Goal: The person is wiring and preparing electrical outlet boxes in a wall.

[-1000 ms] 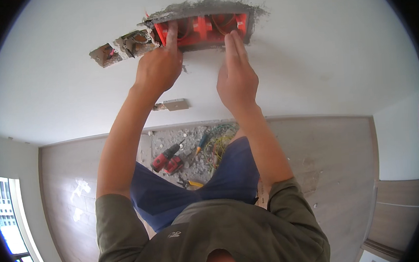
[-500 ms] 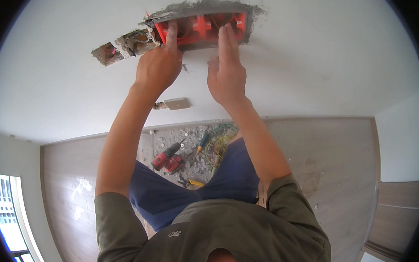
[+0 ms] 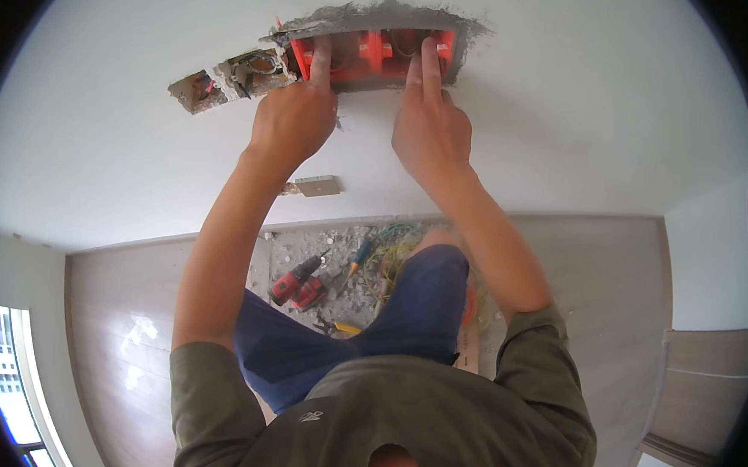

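Observation:
A row of red plastic wall boxes (image 3: 373, 55) sits in a rough grey-edged cut-out in the white wall (image 3: 572, 110). My left hand (image 3: 294, 118) is raised to the left box, its index finger pressed into the box's left part. My right hand (image 3: 429, 127) rests just below the right box, two fingers stretched up against its lower edge. Neither hand holds a tool. To the left of the boxes is a second broken hole (image 3: 227, 75) showing rubble and old wiring.
On the floor below lie a red cordless drill (image 3: 300, 282), a screwdriver (image 3: 358, 256), a tangle of yellow-green wires (image 3: 392, 249) and plaster rubble. A small wall plate (image 3: 315, 186) sits low on the wall. A window (image 3: 11, 393) is at lower left.
My right hand shifted left along the boxes and then back to the right box. My left hand stays at the left box.

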`<state>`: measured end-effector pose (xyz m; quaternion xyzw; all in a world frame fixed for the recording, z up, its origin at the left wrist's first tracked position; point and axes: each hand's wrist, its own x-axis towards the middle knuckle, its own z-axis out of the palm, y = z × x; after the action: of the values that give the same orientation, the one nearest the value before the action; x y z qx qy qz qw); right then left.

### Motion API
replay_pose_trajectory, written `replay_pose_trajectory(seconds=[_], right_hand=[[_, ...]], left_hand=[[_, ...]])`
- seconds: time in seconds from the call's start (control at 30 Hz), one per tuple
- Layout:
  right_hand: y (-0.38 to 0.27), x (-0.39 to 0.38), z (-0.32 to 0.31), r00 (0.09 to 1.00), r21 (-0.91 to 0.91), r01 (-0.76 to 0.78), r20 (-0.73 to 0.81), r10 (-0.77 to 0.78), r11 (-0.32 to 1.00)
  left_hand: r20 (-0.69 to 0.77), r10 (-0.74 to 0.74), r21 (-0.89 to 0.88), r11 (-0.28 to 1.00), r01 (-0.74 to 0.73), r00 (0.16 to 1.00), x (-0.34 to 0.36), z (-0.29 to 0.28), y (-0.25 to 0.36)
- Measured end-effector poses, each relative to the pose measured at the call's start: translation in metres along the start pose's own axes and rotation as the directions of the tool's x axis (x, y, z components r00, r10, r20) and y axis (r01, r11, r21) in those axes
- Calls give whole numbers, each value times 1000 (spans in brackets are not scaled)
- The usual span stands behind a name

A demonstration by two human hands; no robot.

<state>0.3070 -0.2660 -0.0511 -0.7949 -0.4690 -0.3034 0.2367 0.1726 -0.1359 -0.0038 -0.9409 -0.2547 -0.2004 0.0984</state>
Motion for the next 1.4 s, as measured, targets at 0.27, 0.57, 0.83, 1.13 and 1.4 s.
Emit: replay_pose_trajectory(seconds=[0.27, 0.57, 0.83, 1.13, 1.4], right_hand=[[14, 0, -1, 974, -107, 156, -149, -171, 982], [23, 21, -8, 939, -331, 311, -36, -342, 891], [15, 37, -28, 940, -197, 237, 296, -173, 951], [40, 21, -20, 891, -166, 452, 138, -433, 876], [31, 25, -29, 917, -141, 291, 323, -234, 946]], left_hand=[[29, -5, -9, 1000, 6, 1000, 2, -2, 2], [91, -34, 15, 999, 33, 995, 3, -5, 7], [78, -28, -6, 1000, 29, 997, 1, -10, 4], [122, -40, -11, 999, 42, 992, -1, -10, 6], [115, -79, -32, 996, 83, 990, -1, -8, 2]])
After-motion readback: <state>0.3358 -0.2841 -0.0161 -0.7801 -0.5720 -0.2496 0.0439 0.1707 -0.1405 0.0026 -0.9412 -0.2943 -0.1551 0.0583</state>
